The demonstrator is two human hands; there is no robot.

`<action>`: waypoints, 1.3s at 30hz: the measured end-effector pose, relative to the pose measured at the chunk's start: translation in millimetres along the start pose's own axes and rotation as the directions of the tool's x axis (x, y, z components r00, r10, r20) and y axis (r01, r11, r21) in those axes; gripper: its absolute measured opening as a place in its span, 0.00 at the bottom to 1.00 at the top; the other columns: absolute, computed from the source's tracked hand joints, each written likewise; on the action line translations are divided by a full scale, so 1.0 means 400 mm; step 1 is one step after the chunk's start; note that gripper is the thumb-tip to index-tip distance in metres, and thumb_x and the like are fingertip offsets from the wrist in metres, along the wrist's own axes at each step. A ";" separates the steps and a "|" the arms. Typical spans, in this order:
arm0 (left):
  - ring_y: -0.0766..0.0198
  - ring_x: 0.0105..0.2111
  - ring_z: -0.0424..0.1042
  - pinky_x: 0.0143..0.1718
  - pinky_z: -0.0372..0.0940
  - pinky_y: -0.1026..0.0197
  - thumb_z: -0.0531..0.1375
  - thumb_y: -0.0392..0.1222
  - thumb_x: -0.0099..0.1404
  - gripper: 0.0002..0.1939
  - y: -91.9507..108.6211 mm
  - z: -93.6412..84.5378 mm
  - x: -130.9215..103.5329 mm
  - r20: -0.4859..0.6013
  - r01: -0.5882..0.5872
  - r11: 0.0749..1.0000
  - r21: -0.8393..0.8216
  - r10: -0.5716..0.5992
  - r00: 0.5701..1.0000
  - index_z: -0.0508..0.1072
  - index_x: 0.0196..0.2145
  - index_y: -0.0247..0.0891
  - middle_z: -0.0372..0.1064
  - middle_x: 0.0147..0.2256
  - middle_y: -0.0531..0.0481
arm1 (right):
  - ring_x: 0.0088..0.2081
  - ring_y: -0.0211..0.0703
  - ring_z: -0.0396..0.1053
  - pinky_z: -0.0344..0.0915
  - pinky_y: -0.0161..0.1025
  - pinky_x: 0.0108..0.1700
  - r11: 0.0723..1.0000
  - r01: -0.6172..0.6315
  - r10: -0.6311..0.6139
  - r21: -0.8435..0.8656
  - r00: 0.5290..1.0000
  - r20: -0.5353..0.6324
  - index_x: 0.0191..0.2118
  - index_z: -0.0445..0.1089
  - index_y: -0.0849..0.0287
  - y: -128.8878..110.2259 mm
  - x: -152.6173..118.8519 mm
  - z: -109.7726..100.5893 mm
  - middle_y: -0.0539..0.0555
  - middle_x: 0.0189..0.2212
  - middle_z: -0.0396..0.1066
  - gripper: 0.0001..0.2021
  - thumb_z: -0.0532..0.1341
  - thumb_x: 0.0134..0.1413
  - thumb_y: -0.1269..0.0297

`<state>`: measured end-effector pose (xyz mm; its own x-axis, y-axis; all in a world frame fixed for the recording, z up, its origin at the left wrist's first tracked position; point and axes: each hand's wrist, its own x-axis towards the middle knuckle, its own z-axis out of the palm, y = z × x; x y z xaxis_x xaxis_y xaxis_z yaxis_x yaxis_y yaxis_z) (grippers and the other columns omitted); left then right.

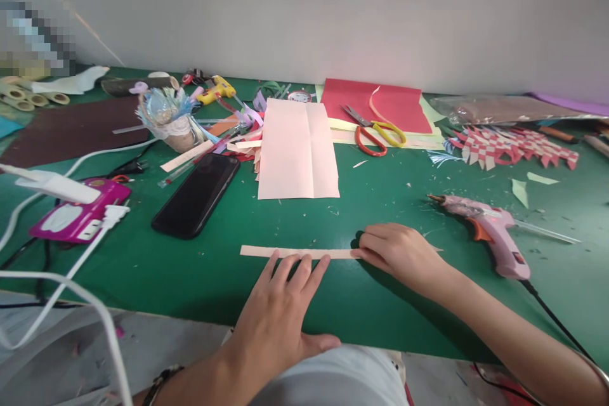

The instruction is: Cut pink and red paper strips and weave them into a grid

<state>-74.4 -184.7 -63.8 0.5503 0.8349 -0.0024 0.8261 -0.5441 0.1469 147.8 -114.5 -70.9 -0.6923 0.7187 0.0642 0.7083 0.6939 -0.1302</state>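
A narrow pale pink paper strip lies across the green table near its front edge. My left hand rests with spread fingertips on the strip's left and middle part, thumb stretched to the right. Toward the strip's right part, my right hand has its fingers closed on the paper in a pinch; a small pointed tip shows beyond it. Behind the hands is a pale pink sheet with a vertical crease.
A black phone and a magenta power strip lie left. A pink glue gun is at right. Farther back are scissors, red paper, a yellow glue gun and a woven red-and-white piece.
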 end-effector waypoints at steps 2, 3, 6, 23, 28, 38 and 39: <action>0.51 0.46 0.58 0.51 0.52 0.46 0.52 0.70 0.48 0.47 0.000 -0.002 0.001 0.004 0.004 1.000 -0.011 -0.004 1.000 0.55 0.58 0.37 0.63 0.47 0.43 | 0.23 0.36 0.60 0.49 0.34 0.26 1.000 -0.003 0.003 -0.003 1.000 0.003 0.25 0.65 0.59 0.002 0.000 0.001 0.49 0.21 0.63 0.16 0.48 0.60 0.59; 0.51 0.46 0.58 0.51 0.52 0.46 0.52 0.70 0.48 0.47 0.000 -0.002 0.001 0.005 0.007 1.000 -0.016 -0.007 1.000 0.55 0.58 0.37 0.63 0.47 0.43 | 0.23 0.36 0.60 0.49 0.34 0.26 1.000 -0.001 0.001 -0.002 1.000 0.003 0.25 0.65 0.59 0.003 0.000 0.001 0.49 0.21 0.63 0.16 0.48 0.60 0.59; 0.51 0.46 0.58 0.51 0.52 0.45 0.52 0.70 0.49 0.46 -0.001 -0.002 0.000 -0.006 0.013 1.000 -0.023 -0.013 1.000 0.55 0.58 0.39 0.63 0.47 0.44 | 0.23 0.35 0.60 0.48 0.34 0.26 1.000 0.005 -0.005 -0.005 1.000 -0.001 0.25 0.65 0.59 0.004 0.001 0.002 0.49 0.21 0.64 0.17 0.47 0.60 0.58; 0.49 0.45 0.60 0.49 0.54 0.44 0.47 0.70 0.53 0.42 -0.033 0.005 -0.029 -0.132 0.005 0.996 0.094 0.007 0.991 0.58 0.57 0.38 0.63 0.46 0.40 | 0.26 0.36 0.60 0.52 0.34 0.29 0.998 -0.018 0.017 0.067 1.000 0.016 0.28 0.64 0.59 0.046 -0.048 -0.012 0.50 0.23 0.64 0.16 0.47 0.61 0.58; 0.52 0.47 0.59 0.50 0.54 0.53 0.45 0.68 0.56 0.44 -0.034 -0.001 -0.004 -0.144 -0.149 0.986 0.077 0.159 0.977 0.62 0.52 0.24 0.62 0.48 0.38 | 0.26 0.36 0.60 0.53 0.34 0.30 0.997 -0.023 0.022 0.080 1.000 0.012 0.27 0.64 0.59 0.053 -0.052 -0.007 0.50 0.24 0.64 0.16 0.47 0.60 0.58; 0.53 0.55 0.52 0.57 0.46 0.53 0.42 0.69 0.57 0.45 0.007 0.023 0.062 -0.053 -0.291 0.956 -0.041 0.289 0.956 0.52 0.59 0.28 0.54 0.57 0.42 | 0.25 0.36 0.60 0.52 0.34 0.28 0.997 -0.012 0.012 0.071 1.000 0.000 0.25 0.63 0.59 0.054 -0.044 -0.004 0.49 0.23 0.63 0.16 0.48 0.60 0.59; 0.54 0.57 0.48 0.58 0.44 0.54 0.41 0.68 0.58 0.44 0.008 0.025 0.066 -0.037 -0.316 0.948 -0.045 0.314 0.949 0.50 0.59 0.27 0.50 0.59 0.42 | 0.25 0.36 0.60 0.52 0.34 0.29 0.997 -0.015 0.016 0.075 1.000 -0.008 0.25 0.63 0.59 0.053 -0.044 -0.004 0.50 0.22 0.63 0.16 0.48 0.60 0.58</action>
<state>-55.9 -165.2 -73.3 0.7771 0.6242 0.0810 0.6038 -0.7756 0.1841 175.2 -112.5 -73.2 -0.6798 0.7301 0.0700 0.7065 0.6774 -0.2049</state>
